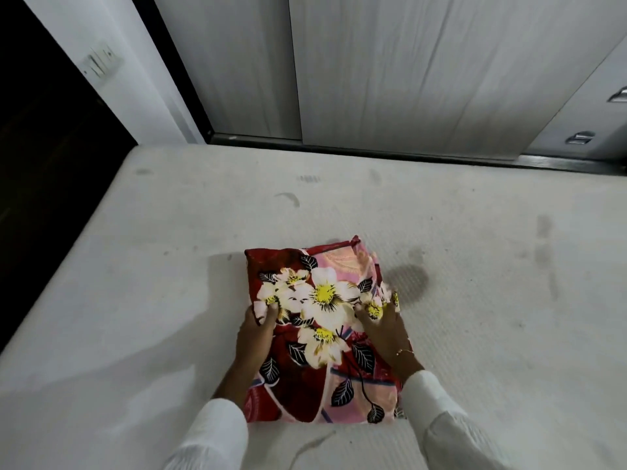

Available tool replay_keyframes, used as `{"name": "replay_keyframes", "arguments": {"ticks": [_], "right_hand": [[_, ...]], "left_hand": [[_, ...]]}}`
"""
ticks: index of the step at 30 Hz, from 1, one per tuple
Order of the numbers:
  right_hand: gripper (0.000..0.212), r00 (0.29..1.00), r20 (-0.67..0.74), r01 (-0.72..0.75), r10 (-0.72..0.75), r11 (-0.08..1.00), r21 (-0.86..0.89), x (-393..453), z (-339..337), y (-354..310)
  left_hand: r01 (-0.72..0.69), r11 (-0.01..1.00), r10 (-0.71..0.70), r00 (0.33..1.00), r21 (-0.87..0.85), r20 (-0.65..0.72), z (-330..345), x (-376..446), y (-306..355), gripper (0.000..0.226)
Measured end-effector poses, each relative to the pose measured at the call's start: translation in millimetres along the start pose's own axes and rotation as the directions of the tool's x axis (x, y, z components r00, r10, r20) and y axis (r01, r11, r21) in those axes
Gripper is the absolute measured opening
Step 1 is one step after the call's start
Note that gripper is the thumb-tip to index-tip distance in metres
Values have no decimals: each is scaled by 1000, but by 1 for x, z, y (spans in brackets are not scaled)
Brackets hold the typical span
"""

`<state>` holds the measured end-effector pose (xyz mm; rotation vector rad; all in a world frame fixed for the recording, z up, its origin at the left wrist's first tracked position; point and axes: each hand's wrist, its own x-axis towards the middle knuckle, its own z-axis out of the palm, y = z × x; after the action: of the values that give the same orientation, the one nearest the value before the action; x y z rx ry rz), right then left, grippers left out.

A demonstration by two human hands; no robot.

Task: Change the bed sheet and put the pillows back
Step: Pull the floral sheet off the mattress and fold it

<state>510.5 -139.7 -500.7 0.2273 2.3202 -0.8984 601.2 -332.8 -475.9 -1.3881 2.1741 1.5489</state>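
You've got the folded sheet [322, 330] lying flat on the bare mattress [135, 300], roughly mid-bed and close to your near edge, and both hands are on it. Your left hand [258, 329] sits at the sheet's left edge with the fingers curled in, pinching a layer of the floral cloth. Your right hand [381, 320] is on the sheet's right side, fingers bent down into the fabric, and it looks like a grip on the top fold, though how deep it goes under I cannot tell. The job now, I reckon, is to open this bundle out. Take only the top layer with each hand, not the whole stack, or the packet will drag across the mattress instead of unfolding. Lift and draw your hands apart evenly, away from the sheet's middle, so it spreads square. The mattress is stained but bare all round the sheet, with nothing to snag on. The wardrobe [373, 69] stands beyond the sheet's far side, so throw the cloth toward it. No pillows are in view.
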Motion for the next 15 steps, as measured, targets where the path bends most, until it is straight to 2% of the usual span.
{"name": "replay_keyframes", "arguments": {"ticks": [3,5,6,8,10,12,15], "right_hand": [[119,998,-56,-38,36,999,-37,0,1,-9],[113,997,-40,-67,66,998,-18,9,5,-13],[109,996,-10,-86,86,996,-5,12,5,-16],[93,989,71,-134,127,985,105,18,6,-21],[59,979,164,-170,121,930,327,16,2,-29],[37,962,255,-210,94,854,476,11,-5,-35],[13,971,240,-172,14,741,649,1,-24,-56]], "left_hand": [[63,996,-60,997,60,-47,9,16,-5,77],[108,990,-100,991,87,-94,11,25,-7,90],[129,990,-123,988,60,-93,10,27,-5,88],[183,978,-185,983,-99,-9,9,32,-1,81],[252,933,-223,965,-258,137,8,33,7,73],[327,907,-265,933,-267,243,4,32,19,69],[359,864,-240,910,-352,338,-10,30,41,63]]}}
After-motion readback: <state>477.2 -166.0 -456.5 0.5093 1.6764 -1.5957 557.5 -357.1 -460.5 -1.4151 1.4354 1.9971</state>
